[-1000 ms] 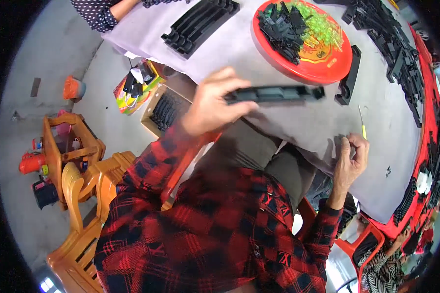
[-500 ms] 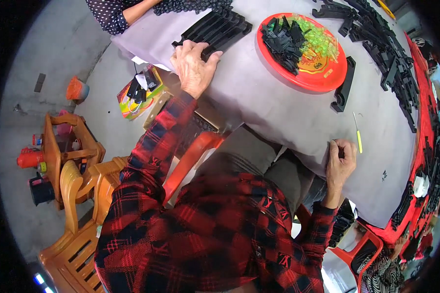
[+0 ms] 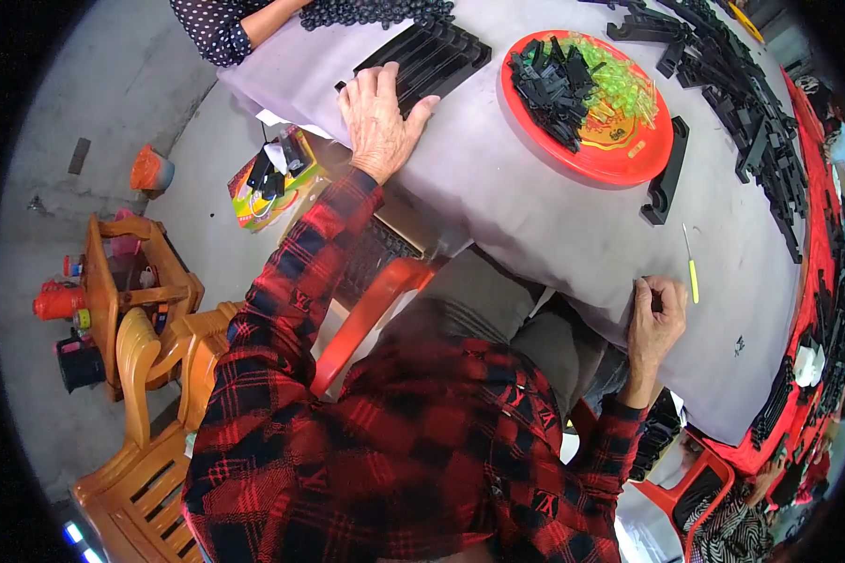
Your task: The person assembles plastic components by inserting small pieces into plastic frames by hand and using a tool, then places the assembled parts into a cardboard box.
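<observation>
My left hand lies at the near side of a row of black plastic strips, its fingers stretched over their near edge and the thumb spread to the right. The hand hides part of the row's near end. At the table's front edge rests my right hand, fingers curled in and nothing visible in them. Just to its right, a thin hook tool with a yellow handle lies on the cloth. Behind that hand, a single black notched strip lies beside a red plate.
Small black parts and yellow-green clear pieces fill the plate. A pile of black strips runs along the right. Black beads and another person's arm are at the far left. A colourful box stands below the table's left edge.
My left hand's fingers have stretched further over the black strips and spread apart. The whole view has shifted slightly. My right hand stays curled at the table edge.
</observation>
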`<state>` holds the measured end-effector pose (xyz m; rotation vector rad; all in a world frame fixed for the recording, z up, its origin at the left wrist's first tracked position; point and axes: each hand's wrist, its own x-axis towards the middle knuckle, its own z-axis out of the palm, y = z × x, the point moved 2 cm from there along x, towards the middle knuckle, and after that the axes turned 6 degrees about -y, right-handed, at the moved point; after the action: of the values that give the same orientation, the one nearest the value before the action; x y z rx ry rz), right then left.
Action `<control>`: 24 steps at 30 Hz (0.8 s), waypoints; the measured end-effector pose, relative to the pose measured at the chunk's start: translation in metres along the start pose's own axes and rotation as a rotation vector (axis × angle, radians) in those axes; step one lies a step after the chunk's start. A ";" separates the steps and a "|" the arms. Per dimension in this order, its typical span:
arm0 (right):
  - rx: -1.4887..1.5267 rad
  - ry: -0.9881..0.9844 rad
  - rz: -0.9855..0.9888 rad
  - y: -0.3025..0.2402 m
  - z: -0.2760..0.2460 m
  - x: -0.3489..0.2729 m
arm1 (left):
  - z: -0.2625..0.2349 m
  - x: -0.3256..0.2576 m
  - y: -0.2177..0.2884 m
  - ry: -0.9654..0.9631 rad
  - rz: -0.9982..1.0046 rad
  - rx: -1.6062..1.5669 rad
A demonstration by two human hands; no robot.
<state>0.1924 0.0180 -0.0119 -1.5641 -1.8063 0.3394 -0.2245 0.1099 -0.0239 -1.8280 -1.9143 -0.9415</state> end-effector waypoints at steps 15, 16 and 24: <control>0.009 0.007 0.008 0.001 0.001 0.001 | 0.010 0.004 -0.003 0.084 -0.194 -0.154; 0.008 0.004 0.009 0.000 0.001 0.001 | 0.007 0.001 -0.006 0.099 -0.180 -0.154; -0.026 0.006 -0.019 0.003 0.000 0.000 | -0.021 0.041 -0.033 -0.035 0.013 -0.131</control>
<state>0.1945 0.0184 -0.0141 -1.5631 -1.8268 0.3030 -0.2655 0.1288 0.0104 -1.9392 -1.8995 -1.0605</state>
